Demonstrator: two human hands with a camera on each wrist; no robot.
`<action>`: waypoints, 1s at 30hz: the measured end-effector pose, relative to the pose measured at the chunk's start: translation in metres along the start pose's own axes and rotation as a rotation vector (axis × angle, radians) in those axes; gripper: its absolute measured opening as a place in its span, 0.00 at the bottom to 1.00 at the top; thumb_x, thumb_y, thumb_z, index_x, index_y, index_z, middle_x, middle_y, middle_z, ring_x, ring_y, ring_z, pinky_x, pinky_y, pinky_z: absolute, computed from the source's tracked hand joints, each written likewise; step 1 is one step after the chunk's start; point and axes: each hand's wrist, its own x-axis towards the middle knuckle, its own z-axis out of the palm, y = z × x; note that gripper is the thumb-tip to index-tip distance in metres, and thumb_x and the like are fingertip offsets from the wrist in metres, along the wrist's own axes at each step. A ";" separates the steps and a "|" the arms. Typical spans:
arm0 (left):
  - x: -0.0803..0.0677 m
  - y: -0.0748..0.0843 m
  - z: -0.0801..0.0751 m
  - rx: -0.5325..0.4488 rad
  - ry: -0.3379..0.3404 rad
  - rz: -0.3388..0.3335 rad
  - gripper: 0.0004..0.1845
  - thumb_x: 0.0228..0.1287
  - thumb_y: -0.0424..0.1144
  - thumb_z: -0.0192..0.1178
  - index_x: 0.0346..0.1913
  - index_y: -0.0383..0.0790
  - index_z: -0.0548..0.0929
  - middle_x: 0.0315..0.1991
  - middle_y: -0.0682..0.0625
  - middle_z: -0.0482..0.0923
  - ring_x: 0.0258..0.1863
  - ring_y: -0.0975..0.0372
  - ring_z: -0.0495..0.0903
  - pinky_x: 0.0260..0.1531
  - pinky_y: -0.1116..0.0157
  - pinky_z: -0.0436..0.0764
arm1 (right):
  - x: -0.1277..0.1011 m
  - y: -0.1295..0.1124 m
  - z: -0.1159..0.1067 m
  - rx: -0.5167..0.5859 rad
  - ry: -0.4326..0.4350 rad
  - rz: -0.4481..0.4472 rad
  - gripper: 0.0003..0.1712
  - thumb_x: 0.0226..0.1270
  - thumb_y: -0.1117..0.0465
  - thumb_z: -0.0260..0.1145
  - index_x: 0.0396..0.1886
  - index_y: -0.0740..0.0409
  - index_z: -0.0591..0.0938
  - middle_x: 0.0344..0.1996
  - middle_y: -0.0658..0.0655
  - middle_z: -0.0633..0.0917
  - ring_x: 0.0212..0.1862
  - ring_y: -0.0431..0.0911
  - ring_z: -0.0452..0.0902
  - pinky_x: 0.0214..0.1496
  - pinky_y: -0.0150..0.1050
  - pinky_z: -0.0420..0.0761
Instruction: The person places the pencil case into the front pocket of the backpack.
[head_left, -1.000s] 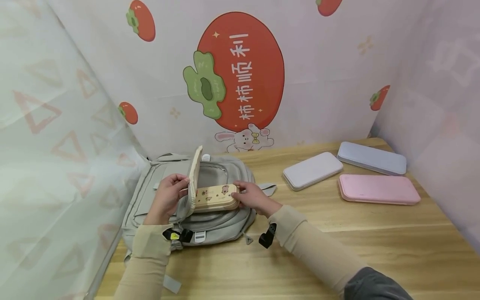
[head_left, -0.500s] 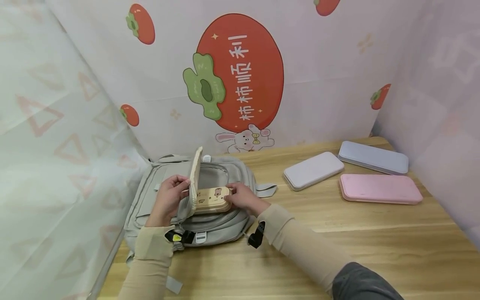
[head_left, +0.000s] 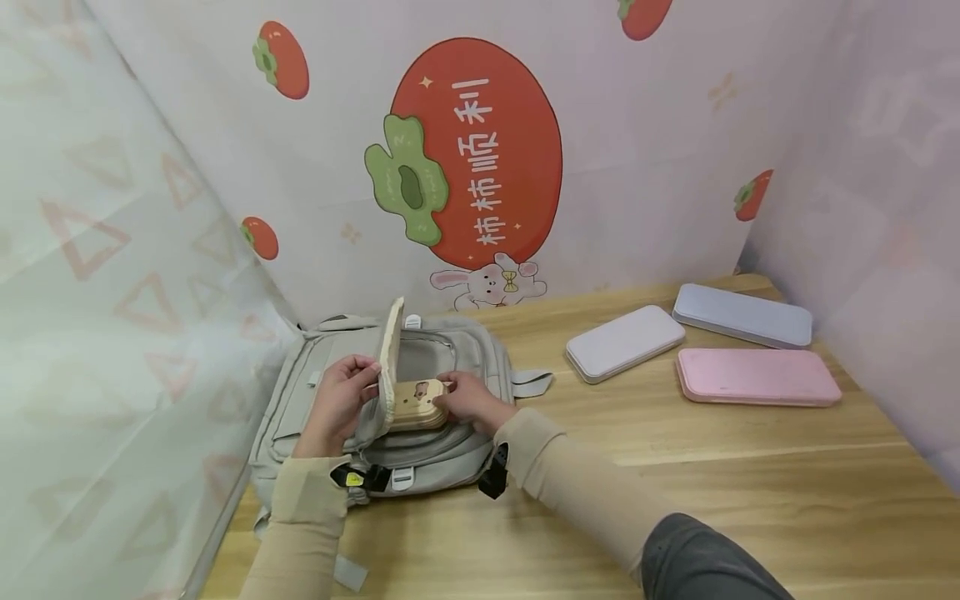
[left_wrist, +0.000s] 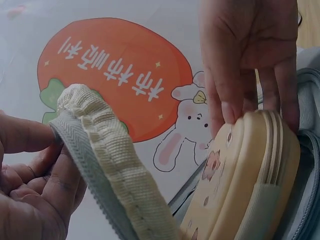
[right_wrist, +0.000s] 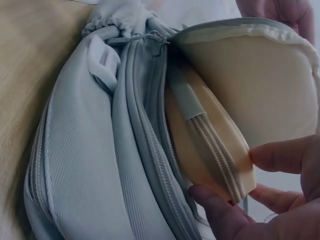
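A grey backpack (head_left: 442, 454) lies flat at the table's left. My left hand (head_left: 341, 398) pinches its cream-lined pocket flap (head_left: 390, 358) and holds it upright. My right hand (head_left: 463, 398) grips the end of a cream pencil case (head_left: 417, 403) with bear prints, most of which is inside the pocket. In the left wrist view the flap edge (left_wrist: 107, 150) runs between my thumb and fingers, and the right hand's fingers (left_wrist: 240, 75) curl over the case (left_wrist: 250, 180). The right wrist view shows the case's zipper end (right_wrist: 220, 155) between fingertips, beside the backpack zipper (right_wrist: 145, 145).
Three flat cases lie at the back right of the wooden table (head_left: 750, 483): a white one (head_left: 624, 342), a lilac one (head_left: 742, 315) and a pink one (head_left: 756, 377). Printed curtain walls close in the left, back and right sides.
My right hand has pushed the cream case leftward, deeper into the backpack pocket; less of it shows now. The left hand keeps the flap raised.
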 end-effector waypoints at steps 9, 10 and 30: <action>-0.001 -0.001 -0.002 -0.041 0.001 -0.001 0.04 0.77 0.23 0.52 0.40 0.27 0.75 0.30 0.53 0.78 0.31 0.66 0.80 0.33 0.70 0.82 | 0.005 0.008 0.012 -0.019 0.014 -0.028 0.28 0.71 0.71 0.67 0.69 0.69 0.74 0.45 0.61 0.79 0.36 0.45 0.78 0.35 0.36 0.84; -0.001 -0.001 -0.002 -0.042 0.002 0.002 0.04 0.77 0.23 0.52 0.40 0.27 0.75 0.30 0.53 0.78 0.32 0.66 0.80 0.33 0.69 0.82 | 0.006 0.008 0.012 -0.035 0.016 -0.037 0.27 0.71 0.70 0.67 0.68 0.69 0.75 0.46 0.61 0.79 0.36 0.45 0.78 0.34 0.36 0.83; -0.006 -0.005 -0.012 -0.117 0.020 -0.005 0.06 0.80 0.26 0.50 0.40 0.34 0.75 0.35 0.52 0.77 0.37 0.66 0.82 0.38 0.69 0.82 | -0.018 0.015 -0.059 -0.094 -0.058 -0.104 0.25 0.80 0.64 0.60 0.72 0.68 0.72 0.56 0.62 0.82 0.49 0.52 0.81 0.49 0.41 0.83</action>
